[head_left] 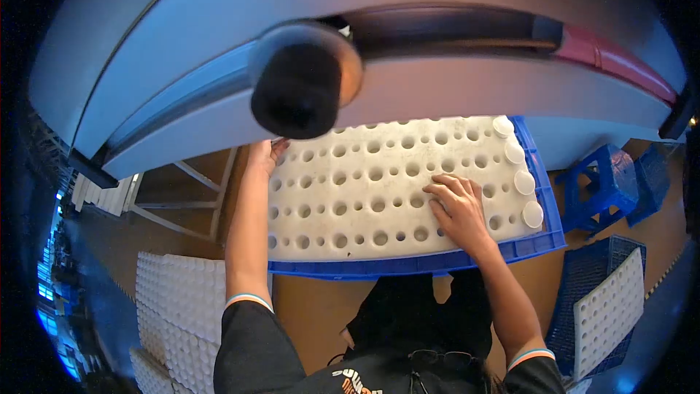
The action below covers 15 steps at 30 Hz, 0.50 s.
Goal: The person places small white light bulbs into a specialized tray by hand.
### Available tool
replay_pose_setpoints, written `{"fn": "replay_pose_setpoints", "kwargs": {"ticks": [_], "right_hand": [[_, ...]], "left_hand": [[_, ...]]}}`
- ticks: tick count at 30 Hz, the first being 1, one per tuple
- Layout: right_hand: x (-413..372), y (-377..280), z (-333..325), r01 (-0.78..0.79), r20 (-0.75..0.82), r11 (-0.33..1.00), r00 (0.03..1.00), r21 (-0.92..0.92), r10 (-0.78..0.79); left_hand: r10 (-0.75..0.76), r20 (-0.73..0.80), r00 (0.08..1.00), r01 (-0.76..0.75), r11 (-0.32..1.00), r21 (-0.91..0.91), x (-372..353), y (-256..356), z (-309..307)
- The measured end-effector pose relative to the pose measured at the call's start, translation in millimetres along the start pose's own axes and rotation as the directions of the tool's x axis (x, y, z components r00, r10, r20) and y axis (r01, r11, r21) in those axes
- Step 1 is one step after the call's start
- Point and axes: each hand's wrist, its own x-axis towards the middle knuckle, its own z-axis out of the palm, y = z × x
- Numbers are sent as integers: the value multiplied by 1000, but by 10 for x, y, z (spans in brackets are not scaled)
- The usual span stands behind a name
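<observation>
Right hand (461,208), loosely open, apparently empty, board (321,225) beneath it, cups (524,182) to its right, tray (553,225) under board, left hand (271,155) far to its left at board's edge, partly hidden, grip unclear.

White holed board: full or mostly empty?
Mostly empty. White cups show only along the white board's right edge; its other visible holes look bare. Hidden holes: cannot tell.
</observation>
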Motion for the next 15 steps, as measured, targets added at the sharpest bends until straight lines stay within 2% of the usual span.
{"fn": "replay_pose_setpoints", "kwargs": {"ticks": [1, 2, 4, 5, 8, 9, 12, 13, 15], "right_hand": [[-14, -9, -7, -1, 6, 1000, 1000, 11, 1], [-1, -5, -10, 2, 6, 1000, 1000, 21, -3], [16, 2, -15, 6, 2, 1000, 1000, 20, -6], [-1, -6, -12, 7, 8, 1000, 1000, 30, -7], [-4, 10, -5, 11, 4, 999, 1000, 45, -11], [-13, 24, 8, 7, 7, 1000, 1000, 25, -7], [-28, 29, 20, -6, 5, 999, 1000, 36, 6], [-29, 33, 17, -9, 4, 999, 1000, 43, 9], [-32, 33, 18, -16, -6, 999, 1000, 36, 16]], "left_hand": [[-14, -51, 999, 20, 994, 109, -65, 8, 67], [-15, -42, 999, 20, 994, 103, -14, -34, 54], [68, -139, 988, 6, 879, 476, 70, -120, -3], [147, -179, 973, -36, 859, 511, 73, -177, 3], [391, -150, 908, -314, 873, 373, 117, -349, -94], [404, -180, 897, -332, 884, 330, 62, -357, -90], [373, -271, 887, -351, 928, 129, -151, -308, -21], [373, -256, 892, -350, 928, 129, -198, -342, 21], [109, -158, 981, -154, 940, -304, -257, -379, 125]]}}
